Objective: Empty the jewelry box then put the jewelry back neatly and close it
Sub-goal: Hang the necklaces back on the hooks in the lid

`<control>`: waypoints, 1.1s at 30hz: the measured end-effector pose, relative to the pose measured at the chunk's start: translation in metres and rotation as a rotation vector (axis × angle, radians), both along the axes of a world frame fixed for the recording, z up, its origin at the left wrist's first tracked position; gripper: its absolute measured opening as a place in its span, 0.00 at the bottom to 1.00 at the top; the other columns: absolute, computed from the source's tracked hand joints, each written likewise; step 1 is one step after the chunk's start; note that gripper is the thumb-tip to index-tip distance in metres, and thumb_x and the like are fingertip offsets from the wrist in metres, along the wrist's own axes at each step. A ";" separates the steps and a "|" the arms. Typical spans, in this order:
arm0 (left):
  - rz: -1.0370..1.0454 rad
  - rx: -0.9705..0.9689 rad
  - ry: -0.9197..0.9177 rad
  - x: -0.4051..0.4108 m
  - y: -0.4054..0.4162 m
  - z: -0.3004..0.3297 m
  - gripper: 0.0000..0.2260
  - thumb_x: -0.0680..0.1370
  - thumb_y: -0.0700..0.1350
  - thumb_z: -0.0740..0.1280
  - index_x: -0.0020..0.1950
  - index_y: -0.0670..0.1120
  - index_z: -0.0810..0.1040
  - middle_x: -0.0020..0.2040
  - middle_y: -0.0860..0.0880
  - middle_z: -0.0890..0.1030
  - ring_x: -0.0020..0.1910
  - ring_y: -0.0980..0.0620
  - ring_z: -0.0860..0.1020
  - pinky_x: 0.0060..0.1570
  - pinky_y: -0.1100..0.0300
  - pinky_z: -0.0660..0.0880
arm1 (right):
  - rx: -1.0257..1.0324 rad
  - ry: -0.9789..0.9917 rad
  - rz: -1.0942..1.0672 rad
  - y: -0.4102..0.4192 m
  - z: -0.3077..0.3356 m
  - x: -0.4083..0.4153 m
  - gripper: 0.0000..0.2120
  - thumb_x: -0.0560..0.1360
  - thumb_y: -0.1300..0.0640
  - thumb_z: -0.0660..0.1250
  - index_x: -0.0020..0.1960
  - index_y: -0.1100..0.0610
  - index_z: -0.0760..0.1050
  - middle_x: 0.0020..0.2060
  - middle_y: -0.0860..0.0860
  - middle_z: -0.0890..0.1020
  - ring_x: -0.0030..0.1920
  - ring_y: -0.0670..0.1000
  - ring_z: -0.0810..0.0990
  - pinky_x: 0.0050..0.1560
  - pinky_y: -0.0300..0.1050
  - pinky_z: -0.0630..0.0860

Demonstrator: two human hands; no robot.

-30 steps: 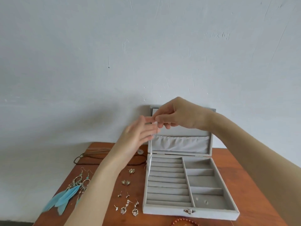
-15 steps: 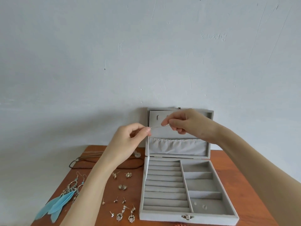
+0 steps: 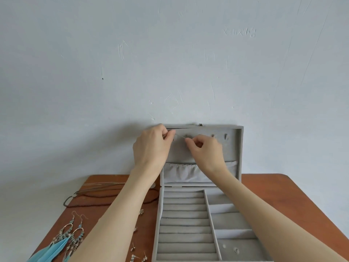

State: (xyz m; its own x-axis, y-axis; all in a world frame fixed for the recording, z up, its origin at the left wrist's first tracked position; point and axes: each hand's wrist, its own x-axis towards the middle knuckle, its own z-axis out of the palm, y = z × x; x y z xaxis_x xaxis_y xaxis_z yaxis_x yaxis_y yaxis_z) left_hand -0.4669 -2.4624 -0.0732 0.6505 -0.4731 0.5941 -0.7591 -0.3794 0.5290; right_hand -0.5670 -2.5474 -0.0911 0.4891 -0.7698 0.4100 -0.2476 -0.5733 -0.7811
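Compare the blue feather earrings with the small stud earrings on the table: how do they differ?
The blue feather earrings are far larger than the small stud earrings. The feather pair has hook wires, hoops and long blue feathers; the studs are tiny, metallic, with short posts. The feather pair lies together at the table's left edge; the studs lie scattered nearer the jewelry box. Both are outside the box.

No printed text, label, brand or number can be read anywhere. The only sign-like marks are faint scratched strokes [image 3: 239, 32] high on the pale grey plastered wall [image 3: 75, 72], and these cannot be made out as letters.
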 end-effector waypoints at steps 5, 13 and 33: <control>0.042 -0.027 0.056 -0.001 -0.001 -0.006 0.20 0.76 0.55 0.62 0.30 0.45 0.66 0.26 0.50 0.68 0.30 0.46 0.68 0.28 0.58 0.61 | -0.107 0.032 -0.052 0.003 -0.011 0.000 0.13 0.77 0.54 0.60 0.38 0.60 0.75 0.31 0.53 0.78 0.34 0.52 0.75 0.35 0.44 0.71; 0.014 -0.006 0.159 -0.002 -0.001 -0.008 0.20 0.76 0.54 0.62 0.31 0.40 0.73 0.28 0.44 0.74 0.29 0.46 0.69 0.27 0.61 0.61 | -0.129 0.128 -0.102 0.006 -0.013 -0.001 0.17 0.77 0.51 0.58 0.31 0.55 0.66 0.27 0.51 0.75 0.31 0.56 0.74 0.30 0.44 0.69; -0.289 0.053 0.116 -0.006 0.023 -0.020 0.10 0.79 0.42 0.61 0.47 0.43 0.81 0.37 0.50 0.79 0.37 0.52 0.77 0.38 0.63 0.69 | 0.152 0.220 -0.033 -0.007 -0.021 -0.008 0.17 0.73 0.46 0.65 0.36 0.59 0.80 0.32 0.51 0.82 0.38 0.52 0.78 0.39 0.43 0.73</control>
State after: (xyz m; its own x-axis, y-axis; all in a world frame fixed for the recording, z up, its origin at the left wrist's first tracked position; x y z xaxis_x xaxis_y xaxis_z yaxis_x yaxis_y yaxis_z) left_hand -0.4726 -2.4396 -0.0931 0.5463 -0.6769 0.4934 -0.7753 -0.1858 0.6036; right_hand -0.5749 -2.5542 -0.1123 0.5273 -0.8315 0.1749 -0.4379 -0.4423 -0.7827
